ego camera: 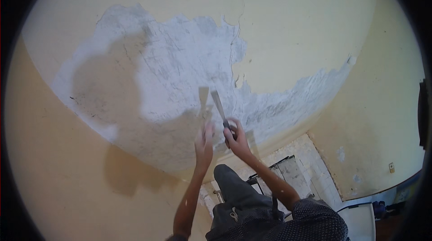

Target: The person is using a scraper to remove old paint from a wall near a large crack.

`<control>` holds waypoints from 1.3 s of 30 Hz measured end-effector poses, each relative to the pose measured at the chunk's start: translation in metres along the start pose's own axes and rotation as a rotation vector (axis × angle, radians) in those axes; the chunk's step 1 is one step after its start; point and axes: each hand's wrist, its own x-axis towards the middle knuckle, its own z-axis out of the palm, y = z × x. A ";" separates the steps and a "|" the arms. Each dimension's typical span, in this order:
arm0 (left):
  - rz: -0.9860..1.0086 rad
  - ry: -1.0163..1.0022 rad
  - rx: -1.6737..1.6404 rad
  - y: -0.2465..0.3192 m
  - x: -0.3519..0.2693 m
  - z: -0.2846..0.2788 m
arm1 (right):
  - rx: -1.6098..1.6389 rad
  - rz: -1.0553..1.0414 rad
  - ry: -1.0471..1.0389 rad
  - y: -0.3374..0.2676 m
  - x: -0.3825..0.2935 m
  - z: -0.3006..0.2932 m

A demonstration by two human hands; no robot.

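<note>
My right hand (237, 138) is closed around the dark handle of a putty knife (219, 106), its narrow metal blade pointing up in front of the wall. Beside it on the left, my left hand (205, 140) is raised and blurred; whether its fingers hold anything does not show. Both hands are before a bare, whitish, scratched patch (182, 55) with ragged edges of cream paint (287, 38) around it. A thin crack runs down through the patch. Shadows of my head, arms and the knife fall on the wall.
Below me, past my bent knee, a platform with dark-edged panels (295, 173) stands over a light tiled floor (320, 177). Side walls meet the patched wall at left and right. The right one carries a small socket or switch plate (392, 167). A white surface (359, 220) is at lower right.
</note>
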 end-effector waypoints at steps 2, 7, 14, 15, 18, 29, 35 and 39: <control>0.047 -0.098 0.028 0.008 0.048 0.025 | 0.002 -0.082 -0.018 -0.027 0.017 0.002; 0.351 0.040 -0.068 0.061 0.093 0.095 | -0.561 -0.582 0.210 -0.082 0.074 -0.012; 0.434 -0.034 0.065 0.081 0.172 0.108 | -0.642 -0.578 0.255 -0.129 0.118 -0.008; 0.365 -0.078 -0.073 0.078 0.174 0.110 | -0.645 -0.577 0.260 -0.127 0.119 -0.010; 0.306 -0.131 -0.222 0.079 0.187 0.114 | -0.694 -0.641 0.232 -0.123 0.132 -0.011; 0.252 -0.157 -0.371 0.118 0.196 0.127 | -0.757 -0.603 0.253 -0.157 0.144 -0.008; 0.236 -0.134 -0.236 0.095 0.191 0.119 | -0.784 -0.608 0.236 -0.147 0.136 -0.012; 0.247 -0.165 -0.293 0.108 0.198 0.114 | -0.654 -0.668 0.223 -0.160 0.134 -0.004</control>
